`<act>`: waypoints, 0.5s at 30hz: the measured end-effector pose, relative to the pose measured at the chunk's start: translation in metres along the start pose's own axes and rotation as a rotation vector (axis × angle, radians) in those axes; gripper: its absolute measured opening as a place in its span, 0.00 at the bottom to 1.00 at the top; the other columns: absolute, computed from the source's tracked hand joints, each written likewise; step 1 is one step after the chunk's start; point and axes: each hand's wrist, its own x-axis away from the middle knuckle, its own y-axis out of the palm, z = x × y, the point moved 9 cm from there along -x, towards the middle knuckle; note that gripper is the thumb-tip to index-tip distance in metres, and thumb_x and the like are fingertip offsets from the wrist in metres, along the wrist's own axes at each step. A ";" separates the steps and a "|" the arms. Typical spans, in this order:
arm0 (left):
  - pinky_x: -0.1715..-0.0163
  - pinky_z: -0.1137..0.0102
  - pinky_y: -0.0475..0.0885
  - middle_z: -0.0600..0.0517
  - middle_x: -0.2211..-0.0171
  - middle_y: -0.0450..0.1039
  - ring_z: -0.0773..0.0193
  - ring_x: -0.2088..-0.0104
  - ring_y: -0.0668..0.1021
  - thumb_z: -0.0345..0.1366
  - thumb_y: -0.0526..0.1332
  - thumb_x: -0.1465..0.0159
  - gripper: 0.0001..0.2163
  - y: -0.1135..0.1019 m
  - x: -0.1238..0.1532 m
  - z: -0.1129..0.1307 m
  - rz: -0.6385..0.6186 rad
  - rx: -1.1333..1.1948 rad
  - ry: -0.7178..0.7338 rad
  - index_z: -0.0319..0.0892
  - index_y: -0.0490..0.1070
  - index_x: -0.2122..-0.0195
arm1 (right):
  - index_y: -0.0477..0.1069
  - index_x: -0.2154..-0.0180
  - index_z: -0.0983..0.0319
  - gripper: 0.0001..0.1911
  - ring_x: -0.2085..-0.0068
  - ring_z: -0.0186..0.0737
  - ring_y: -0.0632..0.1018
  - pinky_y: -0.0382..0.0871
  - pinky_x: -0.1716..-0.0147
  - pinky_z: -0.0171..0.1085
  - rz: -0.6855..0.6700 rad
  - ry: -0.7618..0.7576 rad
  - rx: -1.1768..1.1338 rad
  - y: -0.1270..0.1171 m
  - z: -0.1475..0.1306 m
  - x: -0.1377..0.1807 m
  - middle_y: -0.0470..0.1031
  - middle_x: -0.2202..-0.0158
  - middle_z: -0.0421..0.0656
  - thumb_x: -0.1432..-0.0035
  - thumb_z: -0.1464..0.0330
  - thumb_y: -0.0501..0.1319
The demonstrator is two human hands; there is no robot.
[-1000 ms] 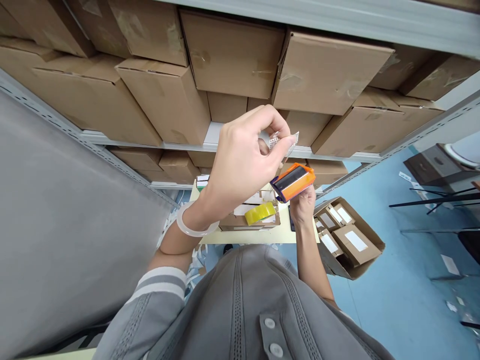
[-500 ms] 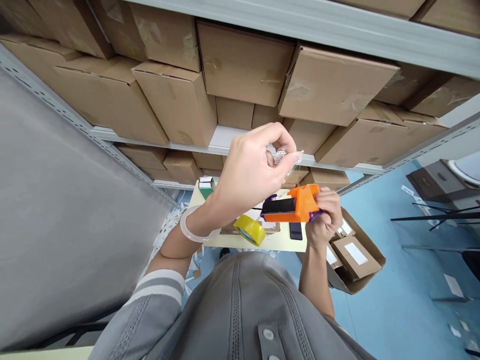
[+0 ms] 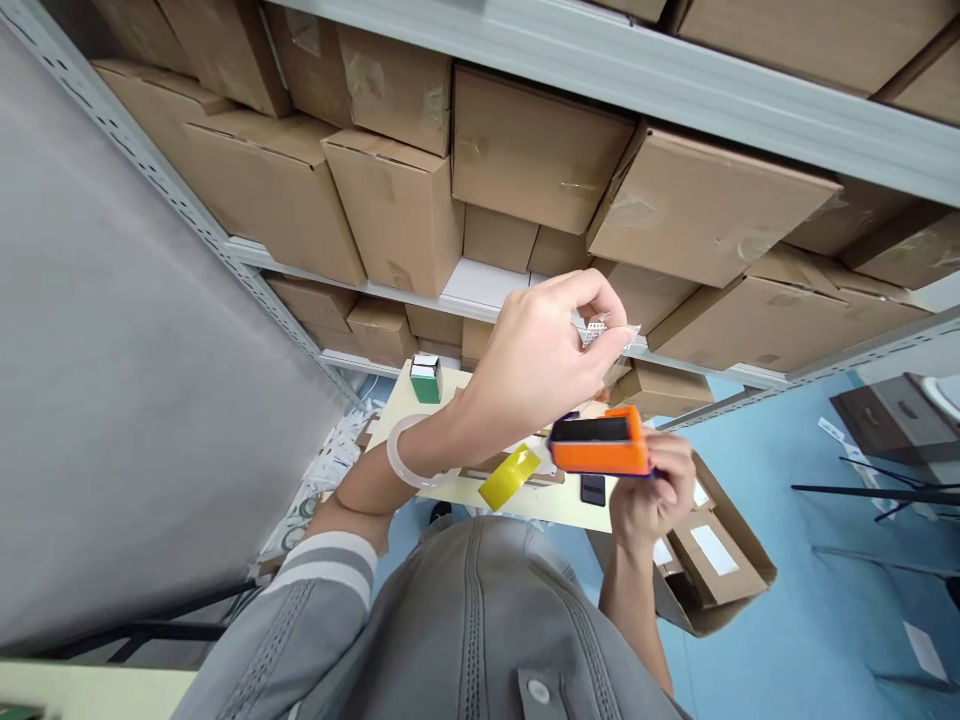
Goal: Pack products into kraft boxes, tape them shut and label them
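My left hand point(image 3: 551, 345), with a white bangle on its wrist, is raised in front of the shelf. Thumb and fingers pinch a small crumpled piece of clear film point(image 3: 595, 331) with a white grid print. Lower and to the right, my right hand point(image 3: 654, 490) grips an orange tape dispenser point(image 3: 604, 458) with a black top part. Its handle is mostly hidden in my fingers. Left of the dispenser shows a yellow roll of tape point(image 3: 510, 477), tilted; what holds it up I cannot tell. Below my hands is a cardboard box point(image 3: 480, 472) on the table, partly covered.
Cardboard boxes point(image 3: 536, 150) fill the metal shelf point(image 3: 600, 70) ahead. On the pale table point(image 3: 555, 508) are a phone point(image 3: 592, 489) and a green box point(image 3: 426, 380). An open carton point(image 3: 750, 590) with smaller boxes stands at right; a grey wall point(image 3: 135, 350) is at left.
The view has shifted and turned slightly. The dispenser has turned in my right hand's grip, and the yellow roll's tilt has changed. My left hand still pinches the clear film.
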 end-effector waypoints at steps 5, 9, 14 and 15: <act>0.80 0.75 0.66 0.58 0.78 0.70 0.73 0.81 0.72 0.30 0.63 0.39 0.05 0.003 0.002 -0.003 -0.059 0.040 -0.039 0.43 0.69 0.72 | 0.73 0.64 0.56 0.14 0.71 0.38 0.70 0.68 0.68 0.43 -0.148 -0.391 0.322 -0.008 -0.047 -0.006 0.69 0.72 0.41 0.35 0.54 0.59; 0.81 0.75 0.64 0.59 0.80 0.69 0.73 0.82 0.70 0.30 0.62 0.39 0.04 0.011 0.005 0.002 -0.145 0.109 -0.084 0.43 0.69 0.71 | 0.72 0.65 0.57 0.17 0.71 0.39 0.70 0.68 0.67 0.44 -0.125 -0.178 0.065 0.000 -0.029 -0.018 0.66 0.73 0.40 0.32 0.53 0.53; 0.81 0.75 0.62 0.59 0.81 0.67 0.74 0.82 0.68 0.29 0.63 0.40 0.05 0.015 0.003 -0.001 -0.183 0.092 -0.116 0.42 0.69 0.73 | 0.72 0.63 0.58 0.17 0.69 0.40 0.71 0.68 0.68 0.43 -0.162 -0.111 -0.006 0.017 -0.020 -0.015 0.66 0.71 0.41 0.32 0.54 0.53; 0.81 0.75 0.62 0.59 0.81 0.67 0.74 0.82 0.68 0.29 0.63 0.40 0.05 0.016 0.002 -0.004 -0.192 0.089 -0.126 0.42 0.69 0.73 | 0.73 0.62 0.58 0.16 0.69 0.40 0.71 0.68 0.68 0.43 -0.171 -0.164 0.044 0.015 -0.025 -0.014 0.67 0.71 0.41 0.32 0.54 0.54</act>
